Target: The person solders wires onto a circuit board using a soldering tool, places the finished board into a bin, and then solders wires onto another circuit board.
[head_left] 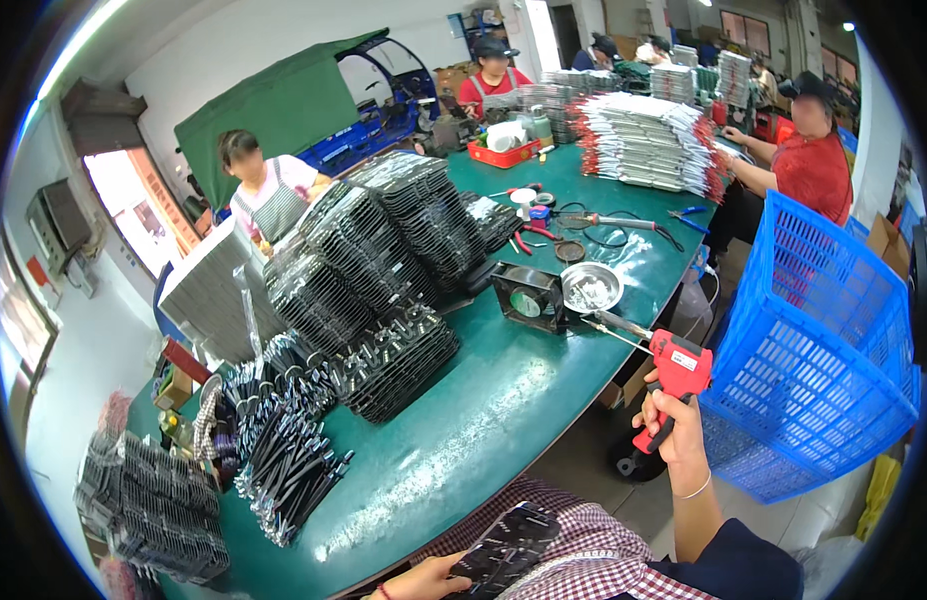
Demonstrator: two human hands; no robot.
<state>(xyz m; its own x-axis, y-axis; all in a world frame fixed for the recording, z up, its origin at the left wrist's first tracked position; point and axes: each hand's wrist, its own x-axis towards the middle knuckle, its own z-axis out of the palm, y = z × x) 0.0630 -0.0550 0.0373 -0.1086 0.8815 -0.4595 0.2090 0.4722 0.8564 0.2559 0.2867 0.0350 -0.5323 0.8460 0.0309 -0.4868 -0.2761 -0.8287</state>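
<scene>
My right hand [685, 428] is wrapped round the grip of a red soldering gun [680, 366]. The gun's thin metal tip points left, close to the near rim of a round metal bowl [615, 290] holding whitish material. Beside that bowl stands a small black fan [525, 297] in a square frame. At the lower edge, my left hand [430, 580] grips a flat black panel [508, 545] with small fittings on it. The panel is low, in front of a checked garment, and its lower end is partly hidden by my fingers.
Tall stacks of black panels [383, 235] and bundles of black cables [293, 470] stand on the green table [433, 470]. Further back lie pliers [688, 222], a red basket [503, 153] and white bundles with red ends [648, 150]. Blue crates [803, 340] stand at right. Several people work around the table.
</scene>
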